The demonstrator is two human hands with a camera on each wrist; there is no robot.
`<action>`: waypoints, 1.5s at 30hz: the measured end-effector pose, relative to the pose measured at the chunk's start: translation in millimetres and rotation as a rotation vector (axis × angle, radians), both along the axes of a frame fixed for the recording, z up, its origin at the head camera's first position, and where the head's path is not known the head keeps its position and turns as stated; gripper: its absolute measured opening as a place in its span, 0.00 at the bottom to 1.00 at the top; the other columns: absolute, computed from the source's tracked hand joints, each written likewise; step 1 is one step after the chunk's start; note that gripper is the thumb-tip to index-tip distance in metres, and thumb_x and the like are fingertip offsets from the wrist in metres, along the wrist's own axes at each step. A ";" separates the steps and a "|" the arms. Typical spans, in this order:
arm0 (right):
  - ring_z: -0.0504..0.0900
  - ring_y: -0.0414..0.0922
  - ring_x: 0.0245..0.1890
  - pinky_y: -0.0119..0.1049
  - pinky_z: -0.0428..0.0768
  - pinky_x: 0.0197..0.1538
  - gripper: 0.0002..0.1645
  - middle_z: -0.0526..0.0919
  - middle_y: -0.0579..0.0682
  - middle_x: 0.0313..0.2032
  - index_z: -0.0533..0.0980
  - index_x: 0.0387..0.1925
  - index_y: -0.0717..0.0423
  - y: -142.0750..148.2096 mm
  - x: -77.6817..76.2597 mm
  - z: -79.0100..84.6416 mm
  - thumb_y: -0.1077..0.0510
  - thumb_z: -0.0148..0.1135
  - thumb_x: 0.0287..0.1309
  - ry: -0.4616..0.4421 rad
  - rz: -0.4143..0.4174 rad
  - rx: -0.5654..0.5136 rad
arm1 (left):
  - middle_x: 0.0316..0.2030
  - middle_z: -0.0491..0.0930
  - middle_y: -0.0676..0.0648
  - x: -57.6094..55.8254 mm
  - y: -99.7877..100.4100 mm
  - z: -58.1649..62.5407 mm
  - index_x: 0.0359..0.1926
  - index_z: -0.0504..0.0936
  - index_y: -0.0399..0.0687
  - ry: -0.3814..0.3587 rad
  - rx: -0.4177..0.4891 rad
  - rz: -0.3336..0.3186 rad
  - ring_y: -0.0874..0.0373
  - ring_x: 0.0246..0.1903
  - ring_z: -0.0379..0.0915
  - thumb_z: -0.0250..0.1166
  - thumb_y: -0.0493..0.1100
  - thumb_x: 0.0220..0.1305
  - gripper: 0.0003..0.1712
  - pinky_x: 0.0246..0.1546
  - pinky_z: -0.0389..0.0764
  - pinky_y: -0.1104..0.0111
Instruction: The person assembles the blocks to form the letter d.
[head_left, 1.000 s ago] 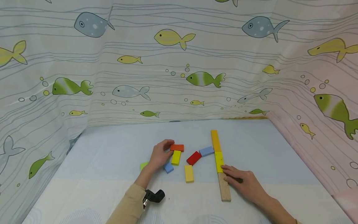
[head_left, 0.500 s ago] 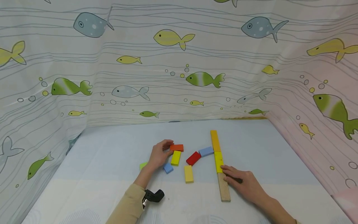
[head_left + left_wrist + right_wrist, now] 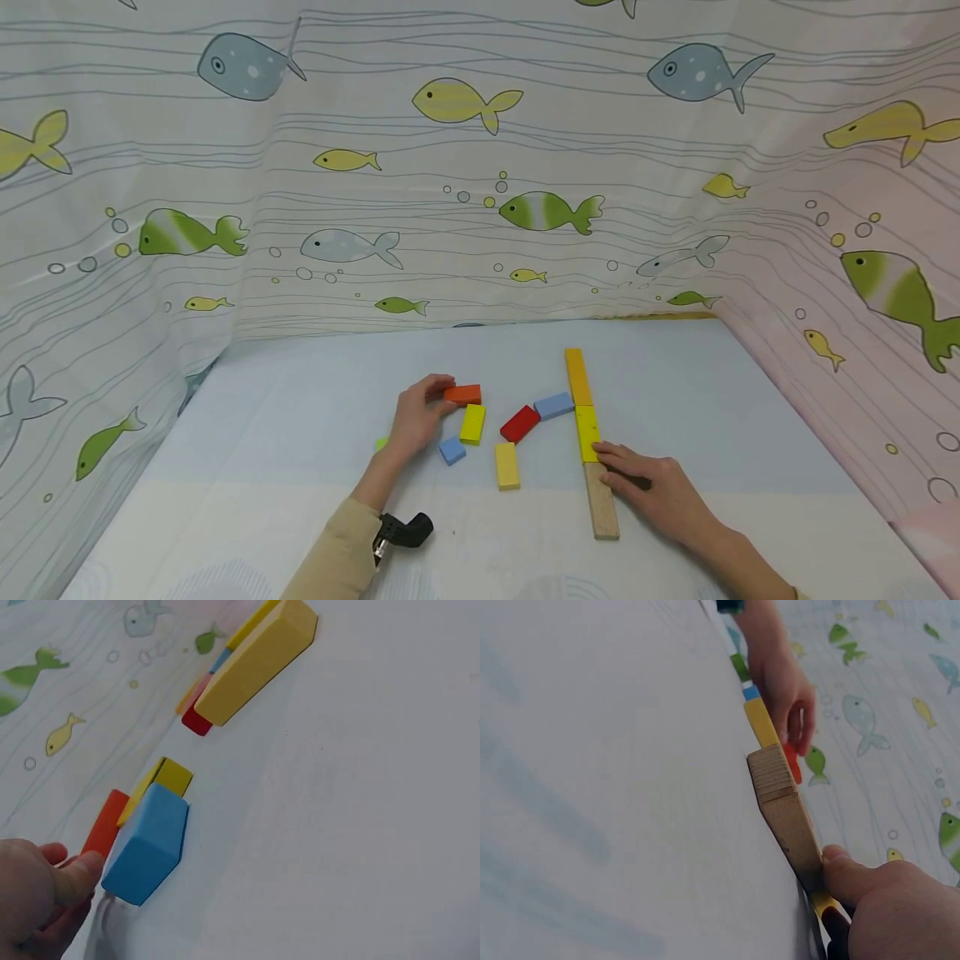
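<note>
My left hand [image 3: 414,418] pinches the left end of an orange-red block [image 3: 465,394] between thumb and fingers. In the left wrist view the thumb lies on the end of that orange-red block [image 3: 106,825]. A yellow block [image 3: 472,424] and a small blue block [image 3: 452,450] lie just nearer. At the right, a straight row has an amber block [image 3: 577,375] at the back, a bright yellow block [image 3: 587,435] in the middle and a plain wooden block [image 3: 602,504] in front. Fingertips of my right hand [image 3: 667,493] rest against the row's right side, where yellow meets wood.
Between the hands lie a red block [image 3: 520,424], a light blue block [image 3: 554,406] touching the row, and a pale yellow block [image 3: 507,466]. A green block [image 3: 381,443] is partly hidden behind the left wrist. Fish-printed curtains [image 3: 465,250] surround the pale tabletop [image 3: 300,400].
My left hand has shifted a little to the left and drawn the orange-red block with it, away from above the yellow block. The right hand and the row have stayed put.
</note>
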State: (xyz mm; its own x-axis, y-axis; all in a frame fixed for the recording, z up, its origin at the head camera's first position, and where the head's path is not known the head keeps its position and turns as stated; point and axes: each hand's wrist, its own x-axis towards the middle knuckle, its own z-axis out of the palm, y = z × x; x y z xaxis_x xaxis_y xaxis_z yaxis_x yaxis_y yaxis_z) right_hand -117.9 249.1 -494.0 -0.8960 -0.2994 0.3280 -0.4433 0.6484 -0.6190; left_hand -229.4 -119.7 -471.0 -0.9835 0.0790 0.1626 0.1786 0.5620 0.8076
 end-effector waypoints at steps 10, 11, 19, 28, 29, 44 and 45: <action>0.79 0.42 0.60 0.18 0.72 0.59 0.22 0.82 0.36 0.58 0.83 0.56 0.44 0.5 0.4 0.9 0.47 0.69 0.60 -0.004 0.004 -0.007 | 0.54 0.82 0.47 16.0 -2.5 9.9 0.58 0.80 0.43 0.019 0.053 -0.039 0.51 0.58 0.77 0.66 0.32 0.64 0.20 0.63 0.76 0.57; 0.79 0.42 0.60 0.19 0.72 0.59 0.22 0.82 0.35 0.58 0.83 0.56 0.44 0.5 0.3 1.1 0.47 0.69 0.60 -0.004 0.005 -0.008 | 0.54 0.83 0.47 18.3 -2.7 10.9 0.58 0.80 0.43 0.020 0.061 -0.046 0.51 0.58 0.77 0.66 0.32 0.64 0.20 0.63 0.75 0.57; 0.79 0.42 0.60 0.15 0.69 0.59 0.22 0.82 0.36 0.58 0.83 0.56 0.46 0.5 -0.2 1.1 0.48 0.69 0.60 -0.001 0.009 -0.014 | 0.54 0.83 0.49 35.3 -1.7 12.6 0.58 0.80 0.47 0.004 0.067 -0.101 0.51 0.58 0.78 0.67 0.32 0.63 0.22 0.63 0.75 0.56; 0.79 0.42 0.60 0.12 0.67 0.59 0.22 0.82 0.37 0.58 0.83 0.56 0.46 1.7 -1.7 -1.4 0.49 0.69 0.60 0.011 0.025 -0.032 | 0.54 0.83 0.51 57.2 7.9 11.1 0.56 0.81 0.50 0.037 0.059 -0.220 0.54 0.56 0.79 0.68 0.30 0.61 0.22 0.60 0.78 0.60; 0.79 0.42 0.60 0.12 0.67 0.59 0.22 0.82 0.37 0.58 0.83 0.56 0.46 1.8 -1.8 -1.5 0.49 0.69 0.60 0.010 0.024 -0.033 | 0.54 0.83 0.51 59.9 9.4 11.1 0.55 0.81 0.50 0.042 0.056 -0.241 0.54 0.56 0.79 0.68 0.30 0.61 0.23 0.60 0.78 0.60; 0.79 0.41 0.59 0.12 0.68 0.58 0.22 0.83 0.41 0.57 0.83 0.55 0.49 1.1 -1.2 -3.2 0.52 0.70 0.59 0.054 0.049 -0.049 | 0.51 0.84 0.53 91.5 25.9 4.3 0.54 0.82 0.50 0.030 0.047 -0.476 0.58 0.52 0.80 0.66 0.28 0.62 0.22 0.57 0.80 0.67; 0.80 0.41 0.59 0.12 0.68 0.58 0.22 0.83 0.41 0.57 0.83 0.55 0.49 1.0 -1.2 -3.1 0.52 0.70 0.59 0.053 0.047 -0.047 | 0.51 0.84 0.53 93.4 26.4 4.8 0.54 0.82 0.50 0.022 0.045 -0.486 0.59 0.52 0.80 0.65 0.28 0.62 0.22 0.57 0.80 0.68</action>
State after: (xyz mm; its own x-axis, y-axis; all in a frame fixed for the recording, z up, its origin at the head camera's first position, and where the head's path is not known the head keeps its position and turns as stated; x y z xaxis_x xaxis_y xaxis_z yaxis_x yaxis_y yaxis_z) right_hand -119.1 250.1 -497.1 -0.8623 -0.3239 0.3892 -0.5054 0.5971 -0.6230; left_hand -136.0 -93.2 -466.3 -0.8310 0.5202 0.1970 0.4289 0.3739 0.8223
